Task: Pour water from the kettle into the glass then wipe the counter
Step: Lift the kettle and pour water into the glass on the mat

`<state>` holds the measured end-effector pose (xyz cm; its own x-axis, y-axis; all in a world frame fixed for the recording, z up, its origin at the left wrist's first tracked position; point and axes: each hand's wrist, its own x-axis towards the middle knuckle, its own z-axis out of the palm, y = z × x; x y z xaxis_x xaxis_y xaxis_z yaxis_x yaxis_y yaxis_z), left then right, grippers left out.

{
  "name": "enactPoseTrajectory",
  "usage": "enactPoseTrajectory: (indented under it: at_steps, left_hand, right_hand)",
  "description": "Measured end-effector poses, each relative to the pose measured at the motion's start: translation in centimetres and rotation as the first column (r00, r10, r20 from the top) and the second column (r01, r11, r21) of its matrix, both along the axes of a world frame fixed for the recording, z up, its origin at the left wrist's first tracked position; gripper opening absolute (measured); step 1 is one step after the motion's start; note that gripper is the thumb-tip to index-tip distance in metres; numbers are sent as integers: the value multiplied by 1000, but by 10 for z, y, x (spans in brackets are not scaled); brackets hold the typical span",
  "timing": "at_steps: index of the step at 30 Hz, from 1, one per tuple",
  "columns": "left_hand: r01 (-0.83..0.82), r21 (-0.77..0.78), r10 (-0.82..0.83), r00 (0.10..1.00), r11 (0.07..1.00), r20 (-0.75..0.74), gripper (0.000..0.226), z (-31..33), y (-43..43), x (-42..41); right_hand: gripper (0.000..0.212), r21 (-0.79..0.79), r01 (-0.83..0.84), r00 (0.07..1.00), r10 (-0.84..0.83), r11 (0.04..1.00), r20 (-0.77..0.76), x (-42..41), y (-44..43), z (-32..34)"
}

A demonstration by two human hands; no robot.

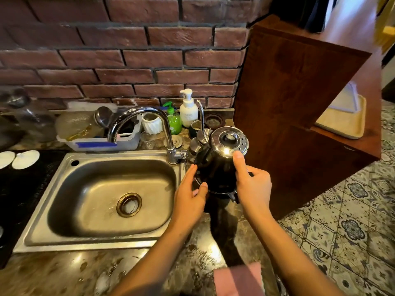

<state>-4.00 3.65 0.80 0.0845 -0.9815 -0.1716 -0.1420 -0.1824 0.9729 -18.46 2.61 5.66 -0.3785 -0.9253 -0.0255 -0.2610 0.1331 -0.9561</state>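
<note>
A black kettle (215, 167) with a shiny steel lid (228, 142) stands on its base on the stone counter (70, 272), right of the sink. My right hand (252, 184) grips the kettle's handle side, thumb stretched up onto the lid's edge. My left hand (190, 195) rests open against the kettle's left flank, fingers spread. A clear glass (148, 139) stands behind the tap, near the soap bottles. A pink cloth (237, 278) lies on the counter's front edge between my forearms.
A steel sink (102, 199) with a curved tap (149, 127) fills the left. Behind it stand a dish tub (96, 144), a green soap bottle (174, 120) and a white pump bottle (188, 110). A wooden cabinet (299, 92) rises right of the kettle.
</note>
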Motion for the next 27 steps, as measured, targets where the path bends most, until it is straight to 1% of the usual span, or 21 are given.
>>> enactPoseTrajectory:
  at_steps: [3, 6, 9, 13, 17, 21, 24, 27]
  left_hand:
    - [-11, -13, 11, 1000, 1000, -27, 58, 4, 21, 11]
    - [-35, -12, 34, 998, 999, -58, 59, 1, 44, 25]
    - [-62, -4, 62, 993, 998, -104, 59, 4, 68, 39]
    - [-107, -38, 105, 993, 994, -55, 61, 10, 99, 70]
    - [-146, -49, 144, 989, 988, -34, 61, 14, 129, 114]
    - [-173, -59, 173, 985, 983, 1, 58, 19, 162, 172]
    - [-186, -41, 185, 982, 982, -35, 55, 15, 187, 216]
    - [-184, -32, 182, 982, 982, -56, 54, 13, 213, 258]
  right_hand:
    - [72, 2, -32, 999, 32, 999, -1, 8, 19, 6]
    - [72, 11, -57, 998, 57, 998, -38, 20, 40, 12]
    - [70, -11, -96, 995, 95, 995, -43, 38, 63, 19]
    - [66, -7, -123, 992, 123, 992, -7, 72, 90, 27]
    - [68, -24, -153, 988, 153, 988, -10, 114, 115, 27]
    - [65, -39, -170, 985, 169, 985, -21, 170, 143, 29]
    - [67, -6, -180, 982, 179, 984, -57, 210, 163, 25]
    - [67, -17, -204, 977, 202, 979, -65, 251, 187, 24]
